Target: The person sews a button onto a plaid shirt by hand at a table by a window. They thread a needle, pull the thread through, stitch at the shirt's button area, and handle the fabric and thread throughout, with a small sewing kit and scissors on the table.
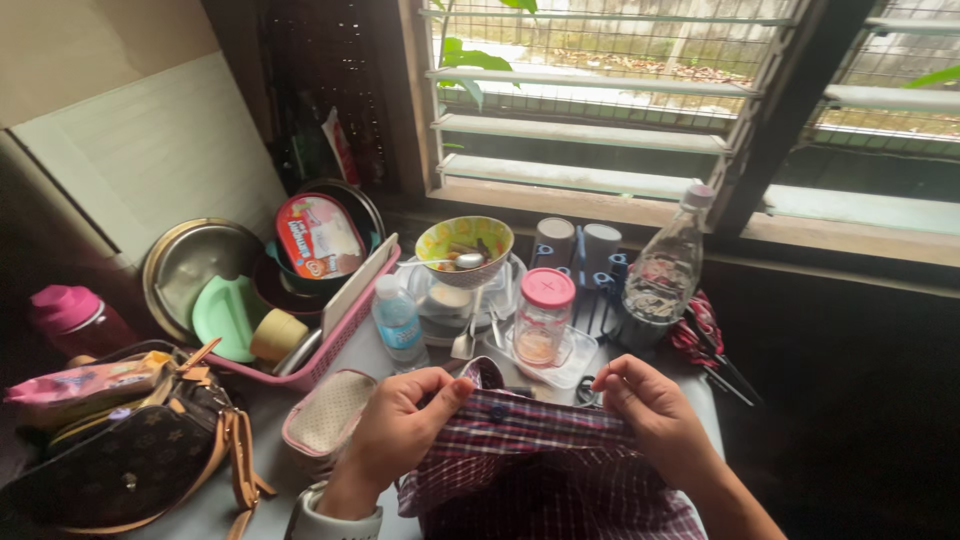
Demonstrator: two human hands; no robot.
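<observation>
At lower centre, the left hand (400, 425) and right hand (650, 410) each pinch a plaid shirt (540, 470), grips clamped on its edge, below a pink-lidded jar (545, 320) on the desk (255, 415).

Both hands are bare: no gloves and no rings visible. The left hand (400, 425) shows its back and knuckles, with fingers (452, 392) short-nailed and unpainted as far as can be seen. Below those fingers, at the wrist, sits a white wristband (335, 520), broad and smooth, partly cut off by the frame edge; whether it is a watch strap or a cuff cannot be told. The right hand (655, 415) and its forearm (735, 505) are bare, with no sleeve and no band.
</observation>
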